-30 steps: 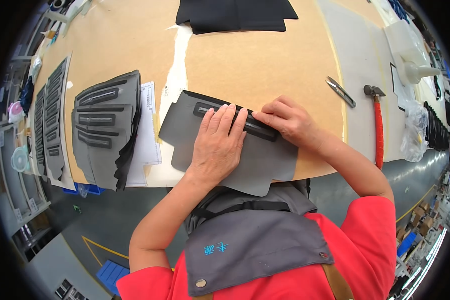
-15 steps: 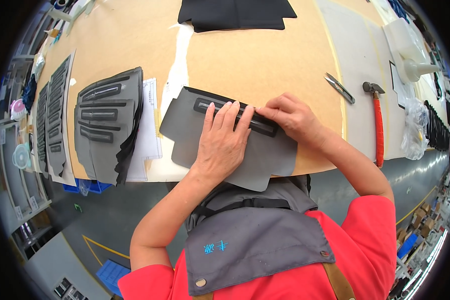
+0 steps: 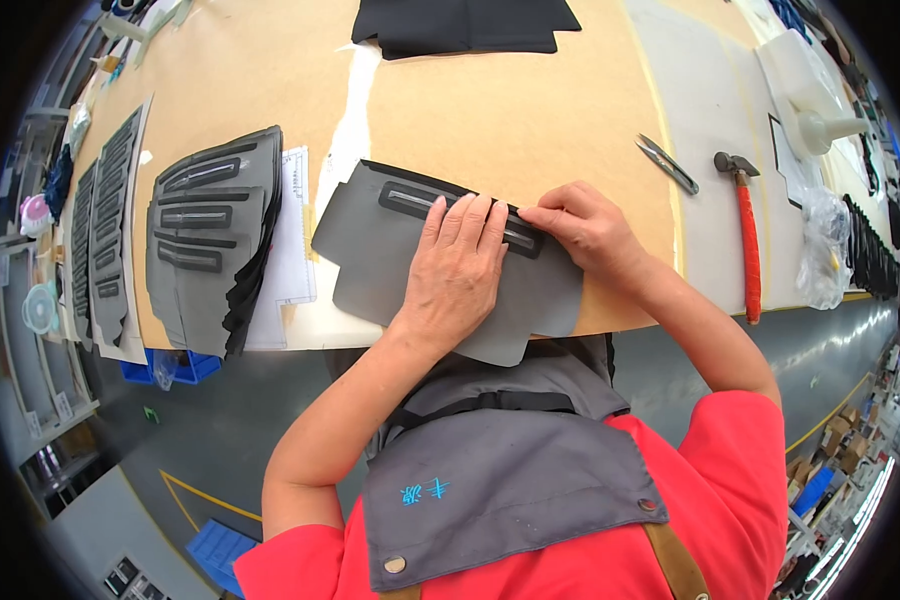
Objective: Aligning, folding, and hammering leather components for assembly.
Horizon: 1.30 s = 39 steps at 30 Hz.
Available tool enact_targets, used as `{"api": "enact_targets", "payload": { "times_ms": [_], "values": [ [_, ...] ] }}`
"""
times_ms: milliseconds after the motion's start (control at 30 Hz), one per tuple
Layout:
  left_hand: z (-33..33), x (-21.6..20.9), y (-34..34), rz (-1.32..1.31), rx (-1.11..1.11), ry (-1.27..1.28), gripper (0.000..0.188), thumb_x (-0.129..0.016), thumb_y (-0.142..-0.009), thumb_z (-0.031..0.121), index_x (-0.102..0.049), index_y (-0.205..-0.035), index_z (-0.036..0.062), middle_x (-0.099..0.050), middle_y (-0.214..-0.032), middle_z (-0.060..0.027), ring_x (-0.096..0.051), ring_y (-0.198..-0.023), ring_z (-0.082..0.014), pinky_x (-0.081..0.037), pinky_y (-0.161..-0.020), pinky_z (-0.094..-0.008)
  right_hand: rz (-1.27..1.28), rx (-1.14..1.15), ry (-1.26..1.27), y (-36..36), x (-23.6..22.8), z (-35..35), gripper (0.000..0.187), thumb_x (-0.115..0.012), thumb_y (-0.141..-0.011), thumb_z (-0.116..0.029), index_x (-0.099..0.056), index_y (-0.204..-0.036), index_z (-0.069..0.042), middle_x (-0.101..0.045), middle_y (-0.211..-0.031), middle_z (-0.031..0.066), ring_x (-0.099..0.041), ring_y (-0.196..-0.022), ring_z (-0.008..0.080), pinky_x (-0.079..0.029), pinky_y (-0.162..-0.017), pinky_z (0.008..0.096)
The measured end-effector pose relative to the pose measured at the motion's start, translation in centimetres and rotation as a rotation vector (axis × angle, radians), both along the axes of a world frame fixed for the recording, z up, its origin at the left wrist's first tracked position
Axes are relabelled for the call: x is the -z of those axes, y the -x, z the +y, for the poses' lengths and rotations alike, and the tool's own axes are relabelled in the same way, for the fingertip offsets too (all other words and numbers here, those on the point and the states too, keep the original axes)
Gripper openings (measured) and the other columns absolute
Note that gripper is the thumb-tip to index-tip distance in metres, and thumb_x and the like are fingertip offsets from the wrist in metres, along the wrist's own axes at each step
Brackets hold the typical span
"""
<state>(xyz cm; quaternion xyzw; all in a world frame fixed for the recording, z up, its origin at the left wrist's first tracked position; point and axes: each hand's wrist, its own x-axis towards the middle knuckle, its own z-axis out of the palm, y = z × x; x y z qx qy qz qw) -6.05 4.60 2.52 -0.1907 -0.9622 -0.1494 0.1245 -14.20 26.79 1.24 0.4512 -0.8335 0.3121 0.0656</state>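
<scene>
A grey cut fabric panel [image 3: 370, 260] lies in front of me on the table, tilted and reaching over the near edge. Near its far edge runs a black-framed zipper pocket strip [image 3: 407, 200]. Across that strip my left hand [image 3: 457, 265] rests flat, fingers stretched out over the strip. At the panel's far edge, right of the left fingers, my right hand [image 3: 590, 235] pinches the black edge between thumb and forefinger. What lies inside that pinch is too small to see beyond the edge itself.
Stacked grey panels with zipper strips [image 3: 205, 230] lie on the left, by a white paper pattern [image 3: 292, 225]. Black fabric [image 3: 465, 25] lies at the far side. On the right are thread snips [image 3: 667, 163], a red-handled hammer [image 3: 749, 245] and a white bottle [image 3: 820, 125].
My left hand has slid slightly right along the strip. The right hand still pinches the far edge. The whole view has shifted a little.
</scene>
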Motion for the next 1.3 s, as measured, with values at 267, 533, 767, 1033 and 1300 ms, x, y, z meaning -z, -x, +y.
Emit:
{"api": "enact_targets", "payload": {
  "times_ms": [267, 533, 767, 1033, 1300],
  "values": [
    [0.7, 0.1, -0.1, 0.013, 0.001, 0.022, 0.045, -0.066, -0.096, 0.017, -0.059, -0.14, 0.0058, -0.056, -0.137, -0.0153, -0.053, -0.132, -0.0318, -0.035, -0.118, -0.0545, -0.024, 0.05, 0.024, -0.6, -0.1, 0.4, 0.04, -0.068, -0.076, 0.001, -0.076, -0.114, -0.008, -0.068, -0.102, 0.0065, -0.065, -0.095, 0.0259, -0.058, -0.08, 0.036],
    [1.5, 0.2, -0.3, -0.002, 0.014, -0.017, 0.045, -0.066, -0.096, 0.016, -0.059, -0.14, 0.0061, -0.057, -0.133, -0.0141, -0.054, -0.13, -0.0315, -0.035, -0.118, -0.0547, 0.065, 0.001, -0.044, -1.0, -0.5, 1.3, 0.033, -0.073, -0.081, 0.001, -0.076, -0.112, -0.008, -0.068, -0.102, 0.0072, -0.065, -0.093, 0.0253, -0.058, -0.08, 0.0357],
    [2.0, 0.3, -0.7, -0.022, 0.024, -0.019, 0.045, -0.067, -0.095, 0.015, -0.061, -0.14, 0.0126, -0.055, -0.133, -0.0129, -0.053, -0.13, -0.0292, -0.034, -0.116, -0.0588, -0.04, 0.092, 0.02, -1.6, -0.7, 2.2, 0.036, -0.067, -0.075, 0.001, -0.077, -0.109, -0.008, -0.068, -0.101, 0.0051, -0.064, -0.094, 0.0249, -0.058, -0.08, 0.0354],
    [1.3, -0.6, -0.4, -0.028, 0.047, 0.008, 0.043, -0.067, -0.096, 0.016, -0.062, -0.139, 0.016, -0.059, -0.13, -0.0114, -0.057, -0.125, -0.0275, -0.033, -0.115, -0.0603, 0.083, 0.016, -0.046, -0.7, -1.2, 2.5, 0.037, -0.066, -0.077, 0.001, -0.074, -0.112, -0.007, -0.069, -0.101, 0.0053, -0.063, -0.093, 0.027, -0.057, -0.084, 0.0362],
    [-5.2, -2.7, 3.7, -0.115, -0.201, -0.161, 0.033, -0.072, -0.093, 0.013, -0.067, -0.124, 0.0059, -0.068, -0.109, -0.0125, -0.064, -0.107, -0.0315, -0.049, -0.095, -0.044, 0.21, 0.218, 0.058, 7.2, -4.2, 1.5, 0.025, -0.071, -0.09, -0.007, -0.069, -0.115, -0.008, -0.07, -0.11, 0.0091, -0.063, -0.109, 0.0302, -0.054, -0.095, 0.0387]
  ]
}}
